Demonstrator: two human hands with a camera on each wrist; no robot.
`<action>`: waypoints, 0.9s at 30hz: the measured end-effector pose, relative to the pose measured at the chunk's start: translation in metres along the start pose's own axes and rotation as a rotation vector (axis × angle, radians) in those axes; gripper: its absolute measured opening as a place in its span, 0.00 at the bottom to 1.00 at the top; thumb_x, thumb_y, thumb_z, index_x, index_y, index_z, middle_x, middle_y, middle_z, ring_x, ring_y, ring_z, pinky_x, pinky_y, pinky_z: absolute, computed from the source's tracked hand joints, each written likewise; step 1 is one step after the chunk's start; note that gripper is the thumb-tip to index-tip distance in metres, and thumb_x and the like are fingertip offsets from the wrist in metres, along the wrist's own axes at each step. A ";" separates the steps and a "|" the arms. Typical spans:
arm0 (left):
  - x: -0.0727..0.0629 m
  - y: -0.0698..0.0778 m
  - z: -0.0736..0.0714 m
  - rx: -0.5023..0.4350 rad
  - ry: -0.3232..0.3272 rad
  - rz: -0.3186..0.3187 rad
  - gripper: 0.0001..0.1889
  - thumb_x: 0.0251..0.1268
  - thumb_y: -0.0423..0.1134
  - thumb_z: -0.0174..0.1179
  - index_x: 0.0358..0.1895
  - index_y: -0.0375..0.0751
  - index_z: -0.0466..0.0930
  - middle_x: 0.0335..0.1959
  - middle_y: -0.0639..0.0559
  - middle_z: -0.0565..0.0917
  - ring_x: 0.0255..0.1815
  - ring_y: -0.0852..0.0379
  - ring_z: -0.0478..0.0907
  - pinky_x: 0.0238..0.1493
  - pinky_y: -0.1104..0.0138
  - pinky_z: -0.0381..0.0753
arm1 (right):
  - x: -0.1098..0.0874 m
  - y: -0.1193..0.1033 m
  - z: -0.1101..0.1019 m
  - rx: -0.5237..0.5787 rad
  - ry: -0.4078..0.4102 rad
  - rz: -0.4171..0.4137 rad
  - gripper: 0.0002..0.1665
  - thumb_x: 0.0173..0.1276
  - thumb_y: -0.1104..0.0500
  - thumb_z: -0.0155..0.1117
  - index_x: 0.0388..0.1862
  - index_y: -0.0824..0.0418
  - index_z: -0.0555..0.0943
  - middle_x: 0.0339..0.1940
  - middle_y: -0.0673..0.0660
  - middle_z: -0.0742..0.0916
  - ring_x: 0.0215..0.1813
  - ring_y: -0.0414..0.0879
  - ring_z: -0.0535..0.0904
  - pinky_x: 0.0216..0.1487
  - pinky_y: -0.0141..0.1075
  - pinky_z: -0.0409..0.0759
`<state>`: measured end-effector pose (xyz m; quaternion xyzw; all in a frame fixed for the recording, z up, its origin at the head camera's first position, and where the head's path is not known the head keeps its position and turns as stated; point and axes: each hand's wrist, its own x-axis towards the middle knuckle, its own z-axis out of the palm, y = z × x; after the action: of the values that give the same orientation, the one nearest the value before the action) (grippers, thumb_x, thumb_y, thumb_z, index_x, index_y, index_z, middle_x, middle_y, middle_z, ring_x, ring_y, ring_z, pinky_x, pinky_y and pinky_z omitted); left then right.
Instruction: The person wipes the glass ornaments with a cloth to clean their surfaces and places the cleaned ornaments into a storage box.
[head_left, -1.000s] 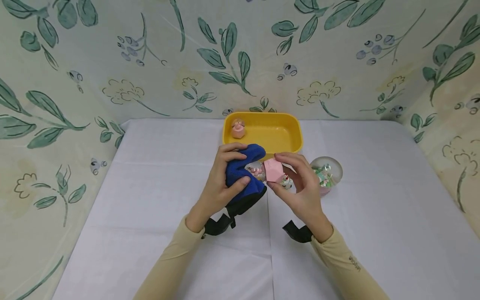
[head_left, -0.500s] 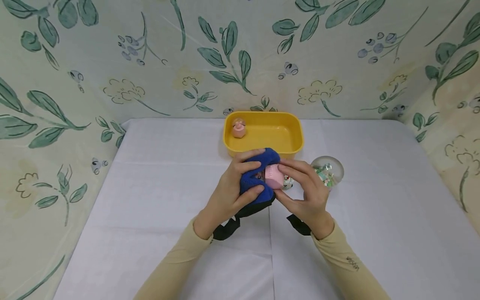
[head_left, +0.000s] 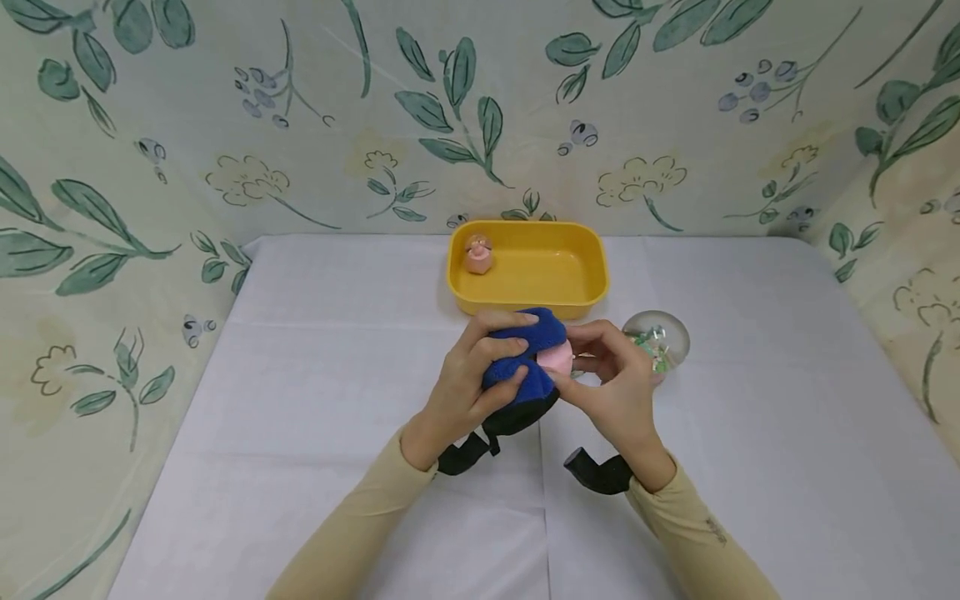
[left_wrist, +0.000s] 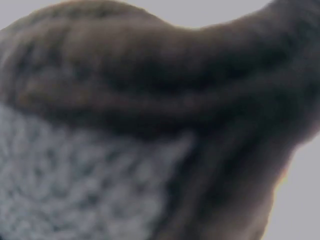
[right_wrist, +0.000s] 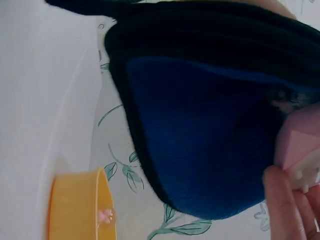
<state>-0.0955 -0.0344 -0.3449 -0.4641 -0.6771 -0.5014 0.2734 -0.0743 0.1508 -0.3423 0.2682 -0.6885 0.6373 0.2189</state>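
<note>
My left hand (head_left: pixel 457 383) grips a blue fuzzy cloth pad (head_left: pixel 543 327) with a black edge and loop, its blue face folded around a small snow globe. The globe's pink faceted base (head_left: pixel 555 358) sticks out of the fold on the right, and my right hand (head_left: pixel 618 383) pinches it by fingers and thumb. In the right wrist view the pad (right_wrist: pixel 200 140) spreads wide, and the globe's clear dome (right_wrist: pixel 295 100) shows partly beside its black border. Blurred grey fuzz (left_wrist: pixel 75 185) and dark bands fill the left wrist view.
A yellow tray (head_left: pixel 525 300) stands behind the hands, with a small pink snow globe (head_left: pixel 478 257) at its left end. Right beside my right hand is a larger snow globe (head_left: pixel 667 333), partly hidden. Everything stands on a white-covered table (head_left: pixel 322 375) before a leaf-patterned backdrop.
Both hands have moved slightly right and toward the body with the pad and globe. The pad has closed over the globe's dome, leaving only part of the pink base showing in the head view.
</note>
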 end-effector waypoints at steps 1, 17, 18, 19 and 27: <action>0.000 -0.001 0.001 -0.006 0.015 0.002 0.11 0.76 0.45 0.44 0.46 0.39 0.65 0.51 0.36 0.71 0.53 0.40 0.73 0.57 0.54 0.74 | 0.000 -0.002 0.000 0.000 -0.009 0.036 0.26 0.55 0.59 0.76 0.43 0.76 0.78 0.43 0.58 0.84 0.40 0.43 0.81 0.38 0.30 0.81; 0.003 0.001 -0.003 -0.120 0.102 -0.046 0.14 0.76 0.47 0.45 0.43 0.38 0.66 0.48 0.34 0.74 0.52 0.40 0.73 0.56 0.53 0.74 | 0.003 0.007 -0.004 -0.284 -0.086 -0.402 0.33 0.61 0.47 0.68 0.43 0.79 0.77 0.38 0.67 0.84 0.40 0.46 0.81 0.46 0.27 0.78; 0.004 0.001 -0.003 -0.123 0.090 -0.036 0.14 0.76 0.47 0.44 0.43 0.38 0.66 0.49 0.34 0.74 0.52 0.40 0.73 0.56 0.53 0.74 | 0.003 0.007 -0.004 -0.274 -0.074 -0.395 0.33 0.60 0.47 0.69 0.42 0.79 0.77 0.36 0.66 0.84 0.38 0.45 0.81 0.44 0.27 0.79; 0.005 0.001 -0.003 -0.122 0.081 -0.029 0.13 0.76 0.47 0.44 0.44 0.38 0.66 0.49 0.34 0.74 0.52 0.40 0.73 0.56 0.53 0.74 | 0.002 0.007 -0.003 -0.245 -0.067 -0.363 0.33 0.60 0.47 0.69 0.41 0.79 0.77 0.36 0.65 0.84 0.37 0.43 0.81 0.42 0.26 0.79; 0.005 -0.001 -0.002 -0.073 0.062 0.025 0.13 0.77 0.46 0.43 0.45 0.39 0.66 0.50 0.36 0.73 0.52 0.41 0.73 0.54 0.53 0.76 | -0.004 -0.005 0.001 0.116 -0.061 0.104 0.23 0.58 0.62 0.72 0.42 0.79 0.75 0.37 0.55 0.84 0.34 0.42 0.82 0.33 0.29 0.82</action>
<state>-0.0989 -0.0352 -0.3408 -0.4663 -0.6437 -0.5366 0.2835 -0.0674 0.1498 -0.3411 0.2635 -0.6699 0.6781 0.1483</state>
